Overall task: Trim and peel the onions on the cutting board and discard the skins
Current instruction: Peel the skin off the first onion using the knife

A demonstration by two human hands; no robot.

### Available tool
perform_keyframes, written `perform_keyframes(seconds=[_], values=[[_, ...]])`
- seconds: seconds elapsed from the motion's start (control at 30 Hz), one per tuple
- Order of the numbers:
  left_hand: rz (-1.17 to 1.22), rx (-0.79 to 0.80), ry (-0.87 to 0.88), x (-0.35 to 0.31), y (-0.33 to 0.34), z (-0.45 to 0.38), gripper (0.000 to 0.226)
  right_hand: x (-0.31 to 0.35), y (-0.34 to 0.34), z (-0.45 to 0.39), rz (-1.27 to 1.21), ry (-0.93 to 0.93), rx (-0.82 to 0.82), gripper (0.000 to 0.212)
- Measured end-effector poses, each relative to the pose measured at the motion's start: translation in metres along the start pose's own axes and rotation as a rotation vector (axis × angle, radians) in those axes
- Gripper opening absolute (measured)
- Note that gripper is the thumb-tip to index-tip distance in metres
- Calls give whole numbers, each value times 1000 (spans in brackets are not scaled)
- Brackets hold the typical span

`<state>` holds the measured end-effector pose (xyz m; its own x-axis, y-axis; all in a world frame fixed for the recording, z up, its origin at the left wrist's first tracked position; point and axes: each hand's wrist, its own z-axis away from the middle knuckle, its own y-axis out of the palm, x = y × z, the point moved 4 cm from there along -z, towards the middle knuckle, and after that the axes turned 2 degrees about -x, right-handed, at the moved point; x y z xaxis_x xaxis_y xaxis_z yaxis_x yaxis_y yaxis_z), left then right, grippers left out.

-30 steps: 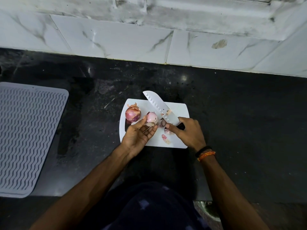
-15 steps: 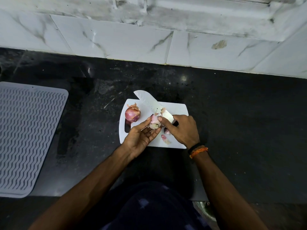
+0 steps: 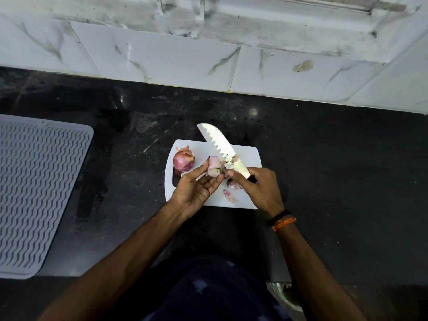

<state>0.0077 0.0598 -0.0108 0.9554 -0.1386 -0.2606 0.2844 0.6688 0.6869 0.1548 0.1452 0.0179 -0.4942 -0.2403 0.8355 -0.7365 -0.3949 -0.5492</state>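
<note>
A white cutting board (image 3: 247,156) lies on the black counter. My left hand (image 3: 196,187) holds a small, partly peeled pink onion (image 3: 214,165) at its fingertips, just above the board. My right hand (image 3: 259,186) grips a knife (image 3: 220,144) by its dark handle; the serrated blade points up and to the left, and its edge touches the onion's right side, where a strip of skin hangs. An unpeeled red onion (image 3: 183,161) sits at the board's left end. Loose skins (image 3: 229,195) lie on the board between my hands.
A grey ribbed drying mat (image 3: 34,191) covers the counter at the left. White marble tiles (image 3: 162,54) form the wall behind. The black counter (image 3: 335,158) stretches to the right of the board. A metal rim (image 3: 284,295) shows at the bottom, beside my right arm.
My left hand has lifted the small onion off the board and turned it toward the knife. The blade has swung in against the onion's right side, and skin is coming off.
</note>
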Motion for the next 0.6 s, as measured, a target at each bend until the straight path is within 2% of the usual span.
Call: perform_keyframes(seconds=[0.27, 0.37, 0.6], values=[[25, 42, -32, 0, -1, 3, 21, 0, -5, -3, 149, 49, -20, 28], [7, 30, -28, 1, -2, 6, 36, 6, -3, -4, 173, 41, -10, 40], [-28, -2, -23, 0, -4, 7, 47, 12, 1, -6, 203, -17, 40, 31]])
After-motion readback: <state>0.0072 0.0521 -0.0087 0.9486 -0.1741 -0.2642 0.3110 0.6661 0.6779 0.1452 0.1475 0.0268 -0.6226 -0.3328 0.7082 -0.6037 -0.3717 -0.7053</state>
